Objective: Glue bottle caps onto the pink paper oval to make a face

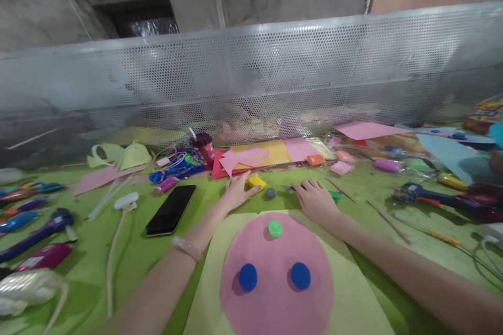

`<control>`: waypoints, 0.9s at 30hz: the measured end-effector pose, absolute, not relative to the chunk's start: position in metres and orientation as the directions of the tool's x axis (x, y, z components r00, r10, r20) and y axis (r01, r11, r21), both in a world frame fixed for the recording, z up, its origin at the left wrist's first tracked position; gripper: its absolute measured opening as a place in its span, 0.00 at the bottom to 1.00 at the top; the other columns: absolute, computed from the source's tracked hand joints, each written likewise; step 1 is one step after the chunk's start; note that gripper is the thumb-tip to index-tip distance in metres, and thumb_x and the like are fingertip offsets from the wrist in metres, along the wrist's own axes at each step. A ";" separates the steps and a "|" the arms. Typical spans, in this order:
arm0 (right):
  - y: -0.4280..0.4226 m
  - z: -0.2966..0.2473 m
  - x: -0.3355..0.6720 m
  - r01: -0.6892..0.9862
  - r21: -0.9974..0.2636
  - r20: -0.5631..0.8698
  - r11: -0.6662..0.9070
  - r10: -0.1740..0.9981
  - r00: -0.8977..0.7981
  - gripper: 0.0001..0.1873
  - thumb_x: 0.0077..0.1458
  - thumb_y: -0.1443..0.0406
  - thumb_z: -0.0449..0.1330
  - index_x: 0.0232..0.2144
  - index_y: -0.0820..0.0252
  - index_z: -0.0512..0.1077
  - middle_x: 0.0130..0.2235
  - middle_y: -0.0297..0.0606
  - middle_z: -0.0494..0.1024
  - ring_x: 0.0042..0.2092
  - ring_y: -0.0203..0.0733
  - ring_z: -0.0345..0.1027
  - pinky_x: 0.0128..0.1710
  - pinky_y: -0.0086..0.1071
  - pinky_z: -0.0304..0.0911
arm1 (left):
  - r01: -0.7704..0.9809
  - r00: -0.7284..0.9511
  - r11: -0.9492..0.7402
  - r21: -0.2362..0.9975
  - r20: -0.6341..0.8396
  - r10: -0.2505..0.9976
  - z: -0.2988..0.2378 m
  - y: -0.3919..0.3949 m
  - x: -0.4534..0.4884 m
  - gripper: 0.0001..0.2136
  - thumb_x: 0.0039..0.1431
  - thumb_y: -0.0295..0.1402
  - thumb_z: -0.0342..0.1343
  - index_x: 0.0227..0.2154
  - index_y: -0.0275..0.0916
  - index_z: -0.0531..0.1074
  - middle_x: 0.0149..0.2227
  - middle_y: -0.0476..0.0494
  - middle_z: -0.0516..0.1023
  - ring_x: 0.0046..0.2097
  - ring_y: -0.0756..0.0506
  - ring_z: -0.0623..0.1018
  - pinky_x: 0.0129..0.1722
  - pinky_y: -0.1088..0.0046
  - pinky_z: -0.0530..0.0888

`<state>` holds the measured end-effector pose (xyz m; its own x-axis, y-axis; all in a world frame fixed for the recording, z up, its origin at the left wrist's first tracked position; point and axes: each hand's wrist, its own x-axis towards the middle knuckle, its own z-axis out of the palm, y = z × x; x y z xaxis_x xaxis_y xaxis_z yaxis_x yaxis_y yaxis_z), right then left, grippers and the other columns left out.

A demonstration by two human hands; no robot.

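My left hand [236,192] lies on the green table with its fingers apart, its thumb close against a small yellow packet [255,182]. I cannot tell whether it presses on the packet. To the right, my right hand [317,200] rests palm down with fingers stretched over what looks like scissors with a green handle [336,196], partly hidden by the hand. A small grey cap [271,193] sits between the hands. Nearer me is a pale yellow sheet [212,282] bearing a pink paper circle [275,303]. Two blue caps [248,277] and one green cap [275,229] lie on the circle.
A black phone [171,210] and a white cable [113,251] lie left. Coloured papers [279,151], a dark cup [203,147] and clay packets [341,167] line the perforated metal screen [251,78]. Glue guns [444,201] lie at both sides. A person's hand shows far right.
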<state>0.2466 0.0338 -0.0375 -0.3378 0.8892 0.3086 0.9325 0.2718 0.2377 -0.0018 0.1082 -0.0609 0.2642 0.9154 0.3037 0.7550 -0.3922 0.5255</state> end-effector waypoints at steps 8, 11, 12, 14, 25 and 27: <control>0.034 -0.041 0.248 0.952 0.207 0.309 0.225 0.908 -0.282 0.18 0.63 0.65 0.44 0.49 0.60 0.70 0.42 0.47 0.73 0.43 0.49 0.62 0.41 0.38 0.51 | 0.566 0.274 -0.443 0.695 0.348 0.897 -0.066 0.097 -0.004 0.33 0.51 0.34 0.59 0.59 0.40 0.52 0.59 0.34 0.62 0.52 0.44 0.73 0.49 0.65 0.71; 0.034 -0.041 0.247 0.956 0.201 0.318 0.216 0.908 -0.272 0.18 0.63 0.64 0.44 0.48 0.60 0.70 0.43 0.47 0.73 0.44 0.50 0.61 0.42 0.39 0.51 | 0.518 0.281 -0.456 0.724 0.359 0.890 -0.066 0.094 -0.007 0.31 0.50 0.30 0.59 0.57 0.40 0.55 0.58 0.35 0.63 0.48 0.45 0.75 0.44 0.68 0.74; 0.035 -0.041 0.247 0.957 0.200 0.325 0.212 0.907 -0.269 0.18 0.63 0.64 0.44 0.47 0.60 0.70 0.43 0.47 0.73 0.45 0.50 0.61 0.43 0.40 0.51 | 0.512 0.277 -0.458 0.727 0.366 0.889 -0.065 0.094 -0.008 0.30 0.50 0.29 0.59 0.57 0.40 0.56 0.57 0.35 0.63 0.48 0.45 0.75 0.43 0.68 0.74; 0.038 -0.041 0.246 0.957 0.199 0.342 0.210 0.901 -0.269 0.18 0.63 0.63 0.44 0.47 0.61 0.70 0.44 0.47 0.73 0.47 0.51 0.60 0.45 0.41 0.50 | 0.512 0.257 -0.464 0.723 0.386 0.886 -0.060 0.098 -0.011 0.28 0.49 0.28 0.59 0.55 0.39 0.59 0.56 0.35 0.64 0.48 0.45 0.74 0.43 0.68 0.74; 0.060 -0.036 0.237 0.941 0.183 0.435 0.285 0.835 -0.338 0.18 0.61 0.66 0.45 0.44 0.66 0.72 0.44 0.50 0.73 0.50 0.53 0.58 0.55 0.49 0.42 | 0.552 0.119 -0.470 0.689 0.492 0.862 -0.051 0.107 -0.044 0.30 0.48 0.28 0.58 0.56 0.37 0.57 0.55 0.34 0.63 0.48 0.44 0.72 0.36 0.72 0.75; 0.065 -0.033 0.234 0.932 0.149 0.453 0.331 0.815 -0.361 0.17 0.61 0.66 0.46 0.44 0.64 0.72 0.46 0.50 0.73 0.50 0.54 0.57 0.55 0.50 0.45 | 0.532 0.169 -0.475 0.701 0.461 0.871 -0.050 0.095 -0.046 0.31 0.49 0.27 0.57 0.57 0.38 0.55 0.57 0.34 0.63 0.48 0.44 0.72 0.37 0.72 0.74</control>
